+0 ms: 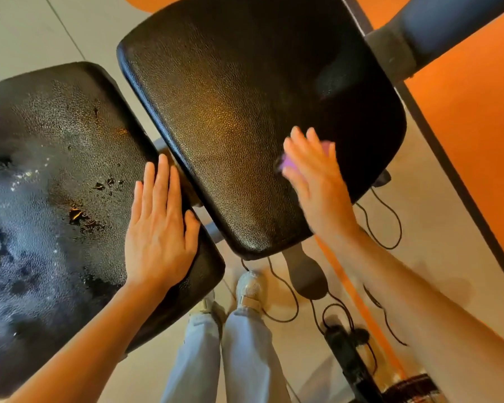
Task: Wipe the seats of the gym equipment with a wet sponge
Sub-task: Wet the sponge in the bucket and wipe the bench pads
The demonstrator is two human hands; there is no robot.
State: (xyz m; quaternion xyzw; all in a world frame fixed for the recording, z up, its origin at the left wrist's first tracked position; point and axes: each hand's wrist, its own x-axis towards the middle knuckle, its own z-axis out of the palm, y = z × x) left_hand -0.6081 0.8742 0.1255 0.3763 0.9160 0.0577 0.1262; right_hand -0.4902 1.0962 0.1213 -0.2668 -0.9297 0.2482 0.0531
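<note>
Two black padded seats fill the head view. The left seat pad (56, 175) is worn and cracked, with wet shiny patches. My left hand (160, 228) lies flat on its right edge, fingers together, holding nothing. The right seat pad (230, 112) is smoother and dark. My right hand (314, 181) presses a purple sponge (288, 162) against this pad near its right edge. Most of the sponge is hidden under my fingers, and the hand is blurred.
A padded roller bar (437, 27) sticks out at the top right in front of an orange wall (477, 117). Black cables (384, 225) and a power strip (346, 353) lie on the pale floor below the seats. My legs and white shoes (249, 289) stand between the pads.
</note>
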